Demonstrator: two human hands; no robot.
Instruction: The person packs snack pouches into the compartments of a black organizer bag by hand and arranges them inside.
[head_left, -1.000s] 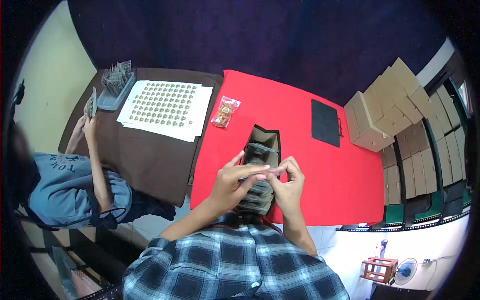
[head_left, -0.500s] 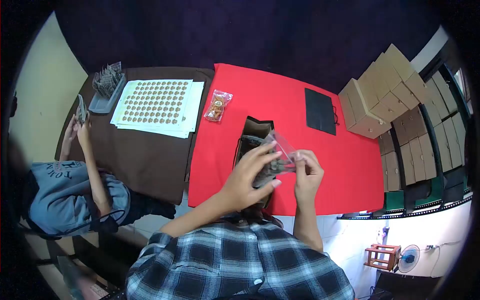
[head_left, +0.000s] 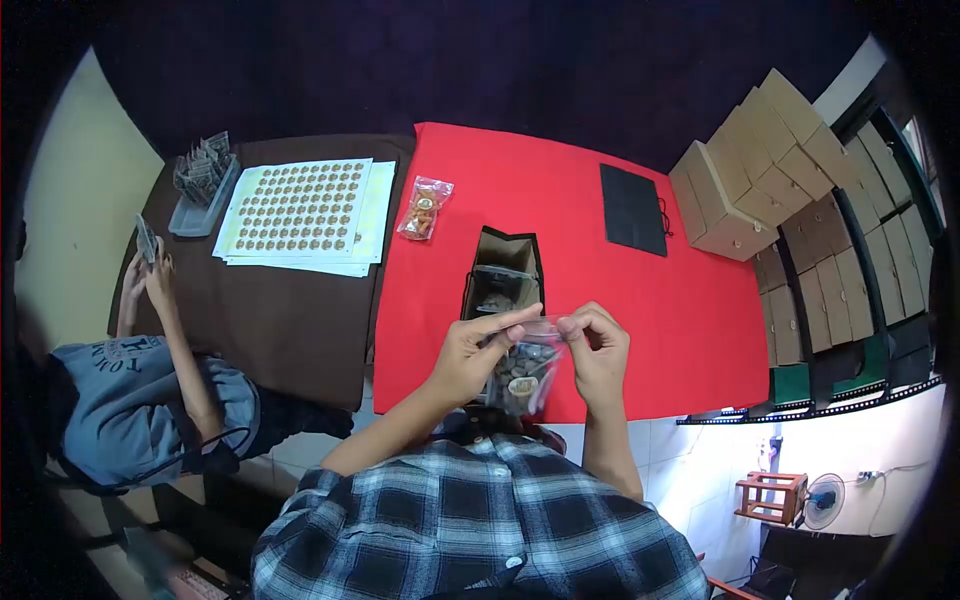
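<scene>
Between my two hands hangs a clear zip bag of dark grey pieces with a round label on its front. My left hand pinches the top edge at one corner, its index finger stretched along the seal. At the opposite corner my right hand grips the same edge between thumb and fingers. Just beyond the bag stands an open black-edged box with brown inner walls; another clear bag of dark pieces lies inside it. The held bag hides the box's near end.
On the red table lie a bag of orange snacks and a black folder. Cardboard boxes are stacked at the right. Left, a co-worker holds a bag beside label sheets and a plastic tray of bags.
The bag has come down toward me and now hangs upright, label showing. My left hand has shifted from spread over the bag to pinching its top edge.
</scene>
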